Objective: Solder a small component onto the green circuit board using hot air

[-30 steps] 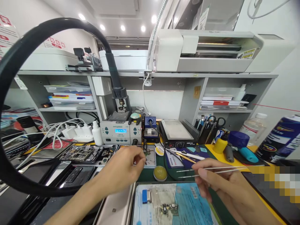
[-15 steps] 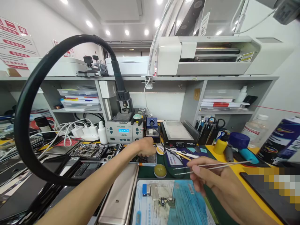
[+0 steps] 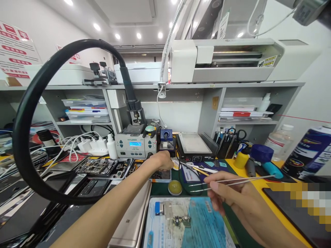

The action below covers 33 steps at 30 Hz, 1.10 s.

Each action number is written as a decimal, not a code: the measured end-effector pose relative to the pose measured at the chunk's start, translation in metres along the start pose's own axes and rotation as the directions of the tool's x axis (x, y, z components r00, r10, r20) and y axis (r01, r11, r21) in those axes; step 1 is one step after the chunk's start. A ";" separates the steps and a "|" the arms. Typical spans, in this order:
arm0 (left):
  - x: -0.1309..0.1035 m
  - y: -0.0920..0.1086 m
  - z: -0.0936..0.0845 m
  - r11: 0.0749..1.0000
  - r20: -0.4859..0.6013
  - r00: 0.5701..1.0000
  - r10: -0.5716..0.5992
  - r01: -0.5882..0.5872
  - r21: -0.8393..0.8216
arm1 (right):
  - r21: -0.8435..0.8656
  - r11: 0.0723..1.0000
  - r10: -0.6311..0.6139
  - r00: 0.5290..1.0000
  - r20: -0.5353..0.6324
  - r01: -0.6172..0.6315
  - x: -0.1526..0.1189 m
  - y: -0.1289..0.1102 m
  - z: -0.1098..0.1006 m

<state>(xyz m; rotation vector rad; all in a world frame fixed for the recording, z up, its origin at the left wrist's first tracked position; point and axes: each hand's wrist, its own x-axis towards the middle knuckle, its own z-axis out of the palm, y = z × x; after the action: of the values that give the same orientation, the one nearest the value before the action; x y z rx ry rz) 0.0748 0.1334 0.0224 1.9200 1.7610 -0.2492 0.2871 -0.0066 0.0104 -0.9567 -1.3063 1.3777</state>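
- Since a second ago, the left hand [image 3: 162, 161] has stretched farther forward, over the far part of a shallow parts tray [image 3: 161, 178]; its fingers curl downward, and whether they grip anything I cannot tell.
- Nearest, a small circuit board [image 3: 186, 222] lies on the blue-and-white work pad [image 3: 207, 229], a gold Mi phone [image 3: 133, 224] just beside the pad.
- Right hand [image 3: 230, 196]: thumb and fingers pinch tweezers [image 3: 265, 177] — tips parted, near a round tin of yellowish paste [image 3: 175, 187].
- Beyond stand a hot-air station [image 3: 136, 148] — display lit blue — and a flat heating plate [image 3: 193, 143].
- Farthest, a white roller machine [image 3: 232, 74] sits on the grey shelf [image 3: 144, 86] under ceiling lights [image 3: 160, 35].
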 end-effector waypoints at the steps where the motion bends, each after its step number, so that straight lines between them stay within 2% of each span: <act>1: -0.001 0.000 0.000 1.000 0.017 1.000 -0.010 0.010 0.018 | 0.001 1.000 0.000 1.000 0.000 0.000 0.000 0.000 0.000; 7: 0.000 0.002 0.000 0.995 0.043 0.998 -0.050 0.046 0.092 | 0.001 1.000 -0.002 1.000 -0.008 0.002 -0.002 0.000 0.000; 14: -0.001 0.001 -0.001 0.990 -0.036 0.996 -0.080 0.084 0.110 | 0.005 1.000 0.009 1.000 0.011 -0.009 -0.001 -0.002 0.002; 21: -0.004 -0.008 -0.005 0.996 0.020 0.998 -0.059 0.058 0.061 | 0.021 1.000 -0.005 1.000 0.005 0.005 -0.001 -0.001 0.001; 24: -0.005 -0.016 -0.005 0.998 0.009 1.000 -0.015 0.014 0.069 | 0.021 1.000 -0.012 1.000 0.005 0.011 -0.001 -0.001 0.001; 27: -0.009 -0.024 -0.001 0.992 -0.049 0.995 0.084 -0.079 0.098 | 0.021 1.000 -0.008 1.000 0.001 0.008 -0.002 -0.002 0.001; 30: -0.017 -0.033 0.005 0.969 -0.135 0.968 0.210 -0.188 0.157 | 0.017 1.000 -0.017 1.000 0.003 0.017 -0.002 -0.003 0.002; 33: -0.023 -0.039 0.014 0.938 -0.183 0.938 0.294 -0.246 0.243 | 0.017 1.000 -0.021 1.000 0.004 0.021 -0.002 -0.003 0.003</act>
<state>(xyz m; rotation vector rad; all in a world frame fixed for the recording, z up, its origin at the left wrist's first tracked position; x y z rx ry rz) 0.0363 0.1071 0.0122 2.4017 1.6270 -0.1390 0.2851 -0.0097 0.0134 -0.9259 -1.3023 1.3734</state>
